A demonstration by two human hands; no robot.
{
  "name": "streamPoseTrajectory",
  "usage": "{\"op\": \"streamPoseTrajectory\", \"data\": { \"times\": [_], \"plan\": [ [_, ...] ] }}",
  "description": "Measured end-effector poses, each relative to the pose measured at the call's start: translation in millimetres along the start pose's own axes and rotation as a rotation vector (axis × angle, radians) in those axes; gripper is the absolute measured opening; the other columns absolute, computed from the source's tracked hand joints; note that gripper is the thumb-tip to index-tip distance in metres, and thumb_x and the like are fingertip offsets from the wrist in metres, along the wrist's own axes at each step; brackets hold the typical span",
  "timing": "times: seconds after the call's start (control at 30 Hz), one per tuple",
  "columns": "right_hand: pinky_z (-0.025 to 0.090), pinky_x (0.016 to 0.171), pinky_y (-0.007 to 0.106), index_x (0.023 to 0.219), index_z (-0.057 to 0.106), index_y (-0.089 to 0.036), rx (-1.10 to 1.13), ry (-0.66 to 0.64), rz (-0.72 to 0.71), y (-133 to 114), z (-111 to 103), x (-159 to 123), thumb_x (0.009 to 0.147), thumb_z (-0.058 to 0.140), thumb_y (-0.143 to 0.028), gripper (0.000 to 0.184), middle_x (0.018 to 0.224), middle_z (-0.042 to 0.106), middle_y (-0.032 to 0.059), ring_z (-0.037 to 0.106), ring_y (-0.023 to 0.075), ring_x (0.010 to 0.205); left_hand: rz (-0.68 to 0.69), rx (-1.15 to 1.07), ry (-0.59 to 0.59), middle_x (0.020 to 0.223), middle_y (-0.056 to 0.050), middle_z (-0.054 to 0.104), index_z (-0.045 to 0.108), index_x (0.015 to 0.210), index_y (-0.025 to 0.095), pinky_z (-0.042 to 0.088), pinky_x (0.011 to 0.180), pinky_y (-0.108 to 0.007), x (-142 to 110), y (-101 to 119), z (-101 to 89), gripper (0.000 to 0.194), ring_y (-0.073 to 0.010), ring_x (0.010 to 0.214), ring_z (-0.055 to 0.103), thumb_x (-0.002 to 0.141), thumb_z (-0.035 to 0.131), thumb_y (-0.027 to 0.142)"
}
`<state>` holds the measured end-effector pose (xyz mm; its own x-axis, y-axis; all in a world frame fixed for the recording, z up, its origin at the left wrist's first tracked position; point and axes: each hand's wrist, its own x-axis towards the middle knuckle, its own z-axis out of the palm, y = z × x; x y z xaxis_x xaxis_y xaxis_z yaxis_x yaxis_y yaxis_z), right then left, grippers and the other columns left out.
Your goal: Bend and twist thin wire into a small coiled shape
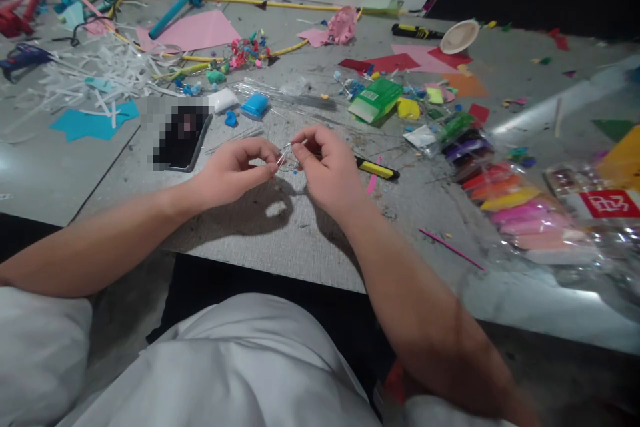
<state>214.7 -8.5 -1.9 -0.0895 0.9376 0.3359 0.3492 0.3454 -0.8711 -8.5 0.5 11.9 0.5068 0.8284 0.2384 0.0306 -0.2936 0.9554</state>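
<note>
Between my two hands are thin silvery wires (284, 155), held just above the grey table. My left hand (234, 170) pinches their lower end between thumb and fingertips. At the upper end, the fingers of my right hand (327, 167) are closed on the same wires. A tiny blue bit (295, 172) shows just below the fingertips; whether it is attached to a wire I cannot tell. Partly behind my right hand lies a yellow and black utility knife (377, 168). More loose wires (280, 95) are spread on the table beyond my hands.
A phone (184, 137) lies left of my hands, beside blue (255, 105) and white (223, 101) clay packets. White paper strips (115, 70) are heaped farther left. A green box (376, 99) stands behind; colourful clay packs (520, 203) and a pink stick (451, 249) lie right.
</note>
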Motion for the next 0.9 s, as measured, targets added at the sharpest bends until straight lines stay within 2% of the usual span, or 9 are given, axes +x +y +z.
{"op": "streamPoseTrajectory", "data": {
  "times": [0.17, 0.37, 0.57, 0.73, 0.9],
  "plan": [
    [0.061, 0.089, 0.042, 0.108, 0.075, -0.029, -0.059, 0.026, -0.095, 1.0, 3.0, -1.8, 0.107, 0.069, -0.026, 0.006, 0.097, 0.073, 0.0023, 0.070, 0.0253, 0.093, -0.071, -0.091, -0.012, 0.096, -0.006, 0.074, 0.077, 0.086, 0.021, 0.070, 0.083, -0.033, 0.6, 5.5, 1.5, 0.043, -0.0194, 0.091, 0.070, 0.095, 0.097, 0.058],
    [0.062, 0.094, 0.046, 0.108, 0.076, -0.030, -0.184, 0.029, -0.253, 0.6, 3.3, -4.8, 0.109, 0.066, -0.024, 0.012, 0.102, 0.076, 0.0047, 0.070, 0.0283, 0.096, -0.102, -0.029, -0.019, 0.091, -0.005, 0.074, 0.080, 0.085, 0.021, 0.071, 0.083, -0.034, 1.0, 7.6, 0.3, 0.044, -0.0193, 0.087, 0.071, 0.092, 0.100, 0.059],
    [0.060, 0.099, 0.049, 0.106, 0.072, -0.030, -0.252, 0.006, -0.343, 0.6, 4.8, -5.2, 0.113, 0.061, -0.026, 0.014, 0.108, 0.077, 0.0085, 0.072, 0.0321, 0.104, -0.161, -0.052, -0.009, 0.096, -0.007, 0.078, 0.086, 0.095, 0.020, 0.072, 0.085, -0.035, 0.5, 7.2, -0.6, 0.052, -0.0213, 0.093, 0.076, 0.097, 0.093, 0.071],
    [0.061, 0.097, 0.047, 0.107, 0.073, -0.028, -0.270, -0.034, -0.365, 0.5, 4.6, -5.7, 0.112, 0.060, -0.027, 0.014, 0.109, 0.079, 0.0094, 0.073, 0.0320, 0.106, -0.200, -0.077, 0.005, 0.091, -0.003, 0.075, 0.084, 0.091, 0.019, 0.071, 0.084, -0.032, 1.8, 3.1, -1.7, 0.042, -0.0171, 0.087, 0.074, 0.092, 0.101, 0.058],
    [0.062, 0.092, 0.047, 0.105, 0.079, -0.031, -0.294, -0.072, -0.312, -0.9, 0.7, -6.8, 0.108, 0.070, -0.027, 0.011, 0.100, 0.082, 0.0081, 0.076, 0.0332, 0.101, -0.195, -0.081, -0.014, 0.092, -0.005, 0.077, 0.078, 0.085, 0.019, 0.072, 0.091, -0.038, 3.4, 1.9, -5.9, 0.037, -0.0191, 0.088, 0.077, 0.096, 0.096, 0.049]
  ]
}}
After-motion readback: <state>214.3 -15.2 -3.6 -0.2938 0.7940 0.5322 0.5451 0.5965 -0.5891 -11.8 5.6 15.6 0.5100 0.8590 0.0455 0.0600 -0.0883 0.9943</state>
